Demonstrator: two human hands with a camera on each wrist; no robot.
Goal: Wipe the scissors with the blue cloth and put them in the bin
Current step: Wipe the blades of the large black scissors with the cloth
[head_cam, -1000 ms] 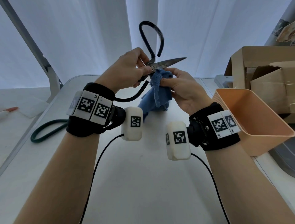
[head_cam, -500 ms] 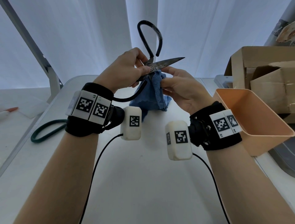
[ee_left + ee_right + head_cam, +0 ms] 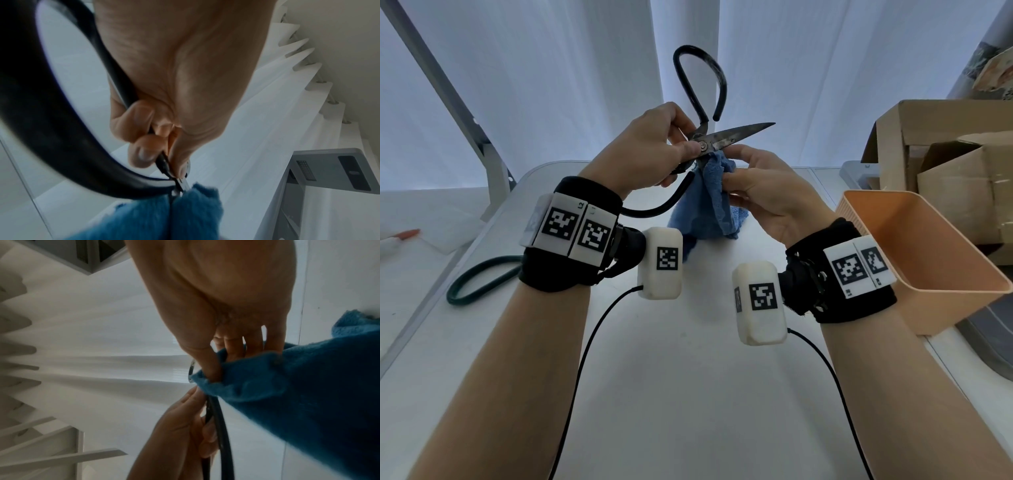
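Head view: we see the left hand [image 3: 650, 147] holding the scissors [image 3: 726, 138] up above the white counter [image 3: 688, 377], fingers curled round the black handles, thumb pressed near the pivot screw. One handle loop points up, the other curves down and left past the wrist. Upper blade points right, bare and stained. The right hand [image 3: 767, 195] pinches the blue cloth [image 3: 709, 202] between thumb and fingers just under the pivot; whether a second blade sits inside the cloth we cannot tell. Rest of the cloth hangs down to the counter. The orange bin [image 3: 914, 253] stands at the right counter edge, near the right wrist, apart from the scissors. Cardboard boxes [image 3: 945, 161] sit behind the bin. A green loop [image 3: 479, 281] lies on the counter far left.

Left wrist view: we see the fingers [image 3: 141, 154] curled tight on the scissors [image 3: 61, 129] shank, thumb against metal, and the blue cloth [image 3: 164, 216] bunched right at the pivot.

Right wrist view: thumb and fingers [image 3: 207, 360] close on a fold of the blue cloth [image 3: 287, 386], a thin sliver of metal showing at its edge; the left hand [image 3: 179, 431] grips the black handles below.
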